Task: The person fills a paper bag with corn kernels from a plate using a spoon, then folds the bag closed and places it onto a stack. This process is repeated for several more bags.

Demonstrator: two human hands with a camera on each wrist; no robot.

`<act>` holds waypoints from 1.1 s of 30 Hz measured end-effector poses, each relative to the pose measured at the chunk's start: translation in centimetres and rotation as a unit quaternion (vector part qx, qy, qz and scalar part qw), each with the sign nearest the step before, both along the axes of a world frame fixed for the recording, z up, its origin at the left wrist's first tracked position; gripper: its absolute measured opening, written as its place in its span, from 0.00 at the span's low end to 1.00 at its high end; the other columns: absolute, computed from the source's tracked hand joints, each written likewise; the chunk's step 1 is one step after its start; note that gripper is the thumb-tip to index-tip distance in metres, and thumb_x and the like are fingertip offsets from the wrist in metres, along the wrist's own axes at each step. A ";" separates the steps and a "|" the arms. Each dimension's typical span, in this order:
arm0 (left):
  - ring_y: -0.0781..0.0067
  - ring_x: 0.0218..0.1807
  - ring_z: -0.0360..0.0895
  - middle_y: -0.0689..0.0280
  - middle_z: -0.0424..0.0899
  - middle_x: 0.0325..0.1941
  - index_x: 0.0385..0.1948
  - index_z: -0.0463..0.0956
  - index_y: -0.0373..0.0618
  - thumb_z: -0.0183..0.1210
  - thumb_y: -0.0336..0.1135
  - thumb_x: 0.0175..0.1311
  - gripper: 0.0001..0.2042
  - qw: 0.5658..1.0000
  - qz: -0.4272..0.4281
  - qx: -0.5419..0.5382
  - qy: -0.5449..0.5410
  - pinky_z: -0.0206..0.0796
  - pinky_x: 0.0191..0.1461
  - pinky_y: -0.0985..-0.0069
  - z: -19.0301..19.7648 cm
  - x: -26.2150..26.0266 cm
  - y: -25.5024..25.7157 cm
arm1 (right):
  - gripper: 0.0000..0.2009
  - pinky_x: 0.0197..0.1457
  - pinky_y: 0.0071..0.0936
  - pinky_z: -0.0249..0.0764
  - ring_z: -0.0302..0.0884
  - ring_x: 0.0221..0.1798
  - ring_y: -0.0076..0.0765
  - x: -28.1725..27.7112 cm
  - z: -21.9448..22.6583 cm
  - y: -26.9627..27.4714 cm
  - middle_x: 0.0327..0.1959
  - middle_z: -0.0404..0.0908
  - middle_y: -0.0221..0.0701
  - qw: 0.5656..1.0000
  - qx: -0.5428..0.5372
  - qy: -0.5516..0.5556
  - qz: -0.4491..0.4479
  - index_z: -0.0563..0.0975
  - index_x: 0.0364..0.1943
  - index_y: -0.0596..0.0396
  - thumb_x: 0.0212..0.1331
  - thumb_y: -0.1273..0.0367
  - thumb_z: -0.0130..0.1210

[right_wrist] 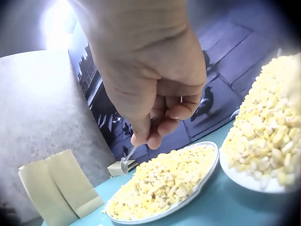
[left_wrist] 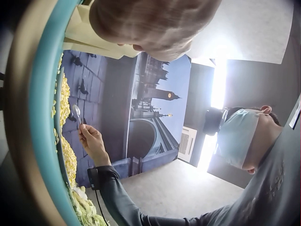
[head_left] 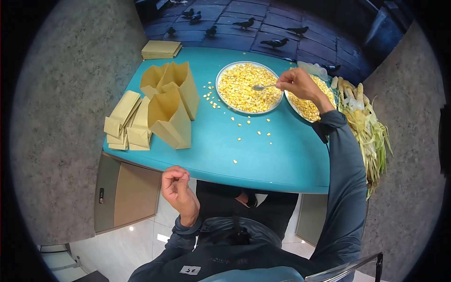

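Observation:
My right hand pinches the handle of a small metal spoon between thumb and fingertips. Its bowl hangs over a round plate heaped with yellow corn kernels; in the right wrist view the spoon overlaps the plate's far side. Down by the table's front edge, my left hand is raised with loosely curled fingers and nothing visible in it. Several open paper bags stand on the left of the table, beyond that hand.
Another heaped plate of kernels sits at the right, beside corn husks and cobs. Folded paper bags lie at the left edge, with another stack at the back. Loose kernels dot the teal table.

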State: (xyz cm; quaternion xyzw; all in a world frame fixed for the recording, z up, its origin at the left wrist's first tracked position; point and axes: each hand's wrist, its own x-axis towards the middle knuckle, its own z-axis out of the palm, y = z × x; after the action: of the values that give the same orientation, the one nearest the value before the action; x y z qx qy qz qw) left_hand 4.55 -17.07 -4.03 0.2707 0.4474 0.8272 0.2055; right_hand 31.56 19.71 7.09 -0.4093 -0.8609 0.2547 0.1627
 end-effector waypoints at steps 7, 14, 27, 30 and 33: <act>0.72 0.42 0.73 0.61 0.77 0.43 0.40 0.74 0.41 0.57 0.16 0.67 0.08 1.000 -0.030 0.003 -0.004 0.66 0.49 0.74 0.4 0.9 0.3 | 0.09 0.41 0.36 0.79 0.88 0.34 0.36 1.3 -2.8 1.2 0.30 0.90 0.39 0.995 0.062 0.015 -0.074 0.89 0.37 0.62 0.63 0.68 0.72; 0.72 0.43 0.72 0.62 0.77 0.44 0.39 0.74 0.41 0.56 0.17 0.68 0.06 1.000 -0.021 0.003 0.013 0.66 0.50 0.74 0.1 0.0 -0.4 | 0.11 0.41 0.37 0.80 0.89 0.34 0.38 1.4 -3.2 2.5 0.31 0.91 0.39 0.993 0.052 0.034 -0.097 0.90 0.38 0.63 0.65 0.66 0.71; 0.72 0.45 0.73 0.61 0.78 0.46 0.43 0.75 0.41 0.54 0.17 0.71 0.07 1.000 -0.003 0.005 0.014 0.65 0.50 0.74 0.4 -0.2 0.3 | 0.01 0.49 0.43 0.82 0.85 0.45 0.48 3.3 0.3 -4.7 0.32 0.83 0.36 0.875 0.389 -0.224 0.182 0.83 0.28 0.54 0.55 0.73 0.63; 0.72 0.44 0.74 0.61 0.79 0.45 0.42 0.76 0.41 0.57 0.16 0.69 0.07 1.000 -0.001 0.009 -0.006 0.66 0.49 0.76 0.7 0.2 0.2 | 0.02 0.50 0.41 0.83 0.85 0.46 0.45 2.4 -1.3 -4.5 0.32 0.83 0.34 0.851 0.424 -0.231 0.204 0.81 0.28 0.54 0.55 0.72 0.62; 0.73 0.45 0.75 0.61 0.79 0.45 0.42 0.76 0.40 0.58 0.16 0.68 0.07 1.000 -0.001 0.020 0.003 0.67 0.49 0.76 0.4 0.3 -0.4 | 0.02 0.49 0.40 0.83 0.83 0.46 0.44 2.8 -2.7 -4.1 0.34 0.83 0.34 0.838 0.448 -0.228 0.213 0.81 0.29 0.55 0.56 0.72 0.60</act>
State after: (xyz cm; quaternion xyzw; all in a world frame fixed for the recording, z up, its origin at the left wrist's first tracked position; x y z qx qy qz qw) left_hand 4.82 -17.51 -3.64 0.2779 0.4310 0.8351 0.1993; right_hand 34.38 15.59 4.39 -0.1443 -0.9596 -0.2312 0.0695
